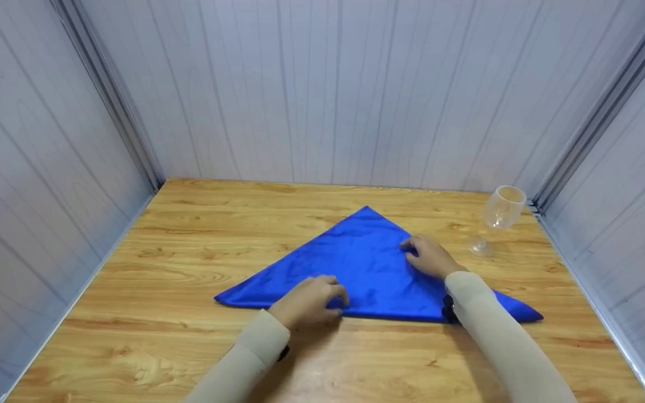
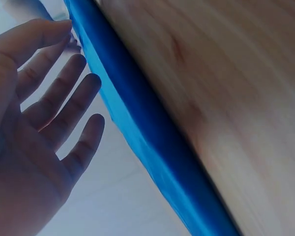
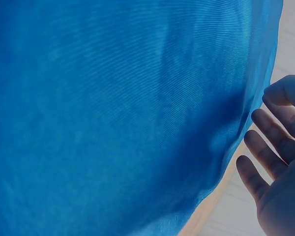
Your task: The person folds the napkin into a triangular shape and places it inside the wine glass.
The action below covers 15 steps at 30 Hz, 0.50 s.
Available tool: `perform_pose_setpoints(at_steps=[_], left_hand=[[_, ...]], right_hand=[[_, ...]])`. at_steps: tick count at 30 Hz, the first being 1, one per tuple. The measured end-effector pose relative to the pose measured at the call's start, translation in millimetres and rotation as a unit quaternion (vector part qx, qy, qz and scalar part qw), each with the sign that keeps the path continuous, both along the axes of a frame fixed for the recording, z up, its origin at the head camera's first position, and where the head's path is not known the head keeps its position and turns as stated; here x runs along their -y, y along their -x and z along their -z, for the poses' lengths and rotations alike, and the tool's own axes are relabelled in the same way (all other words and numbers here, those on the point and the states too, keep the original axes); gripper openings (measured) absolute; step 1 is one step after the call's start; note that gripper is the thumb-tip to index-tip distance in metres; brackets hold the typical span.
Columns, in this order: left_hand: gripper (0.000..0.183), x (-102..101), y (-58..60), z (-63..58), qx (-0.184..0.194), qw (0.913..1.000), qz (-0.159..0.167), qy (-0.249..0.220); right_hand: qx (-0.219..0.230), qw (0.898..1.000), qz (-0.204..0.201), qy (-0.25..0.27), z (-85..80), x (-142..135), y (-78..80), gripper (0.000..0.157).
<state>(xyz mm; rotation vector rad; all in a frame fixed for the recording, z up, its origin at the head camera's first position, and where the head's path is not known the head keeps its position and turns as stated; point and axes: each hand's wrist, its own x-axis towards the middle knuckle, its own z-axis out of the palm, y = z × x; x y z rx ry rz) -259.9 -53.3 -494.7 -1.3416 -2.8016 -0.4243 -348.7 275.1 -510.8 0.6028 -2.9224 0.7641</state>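
A blue satiny cloth [image 1: 364,268], folded into a triangle, lies on the wooden table with its peak pointing to the back wall. Over the middle of its long front fold is my left hand [image 1: 308,301], fingers loosely bent; in the left wrist view the fingers are spread beside the blue fold [image 2: 142,132] and nothing shows in the palm. My right hand [image 1: 431,258] is at the cloth's right slanting edge. The right wrist view has its thumb and forefinger close together by the cloth [image 3: 113,108], the other fingers relaxed; whether they touch the fabric is unclear.
A clear stemmed glass [image 1: 503,210] stands upright at the back right, beyond my right hand. Pale panelled walls [image 1: 322,89] enclose the wooden table [image 1: 132,347] at the back and both sides.
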Motion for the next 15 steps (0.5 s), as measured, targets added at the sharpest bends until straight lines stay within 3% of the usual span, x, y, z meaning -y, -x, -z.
perform_pose_setpoints(at_steps=[7,15], left_hand=[[0.019,-30.8,-0.9,5.4,-0.021,0.9988,0.029,0.034],[0.020,-52.7,0.3,6.1,-0.020,0.9972,0.013,0.071]], right_hand=[[-0.010,0.999,0.009,-0.035,-0.4,-2.7,-1.8,0.028],[0.007,0.997,0.041,-0.066,-0.5,-8.6,-4.5,0.030]])
